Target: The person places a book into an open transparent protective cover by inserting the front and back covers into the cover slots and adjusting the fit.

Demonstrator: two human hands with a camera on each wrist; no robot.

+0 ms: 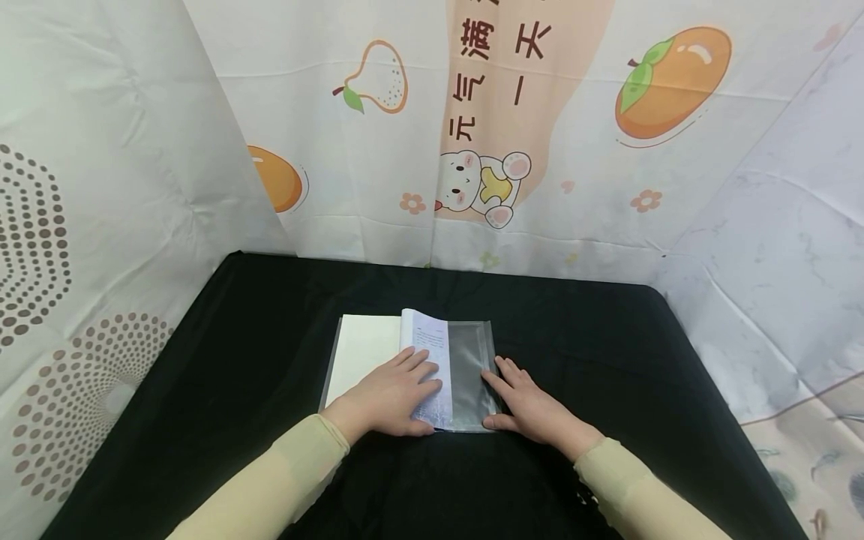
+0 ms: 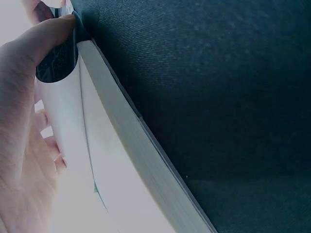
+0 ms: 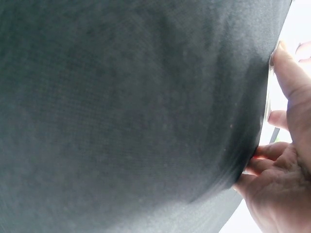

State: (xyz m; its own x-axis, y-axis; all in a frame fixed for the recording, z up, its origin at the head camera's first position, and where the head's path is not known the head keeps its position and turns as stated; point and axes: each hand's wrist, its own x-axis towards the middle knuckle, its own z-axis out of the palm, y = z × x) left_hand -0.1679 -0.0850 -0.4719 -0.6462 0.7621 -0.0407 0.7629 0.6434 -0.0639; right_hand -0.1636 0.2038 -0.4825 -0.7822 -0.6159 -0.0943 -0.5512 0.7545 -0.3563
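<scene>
A book (image 1: pixel 367 341) lies open on the black cloth, with a blank cream page at its left. Its bluish printed cover (image 1: pixel 430 334) is bent over toward the right. Beyond that, a clear plastic sleeve (image 1: pixel 470 360) spreads out flat. My left hand (image 1: pixel 394 394) rests on the printed cover with its fingers spread and extended. In the left wrist view, the thumb (image 2: pixel 53 34) lies at the cover's lower end, beside the thick page block (image 2: pixel 141 141). My right hand (image 1: pixel 533 405) touches the sleeve's right edge with outstretched fingers.
A black cloth (image 1: pixel 580 330) covers the table under the book. White printed curtains (image 1: pixel 378 165) stand behind the table and along both sides.
</scene>
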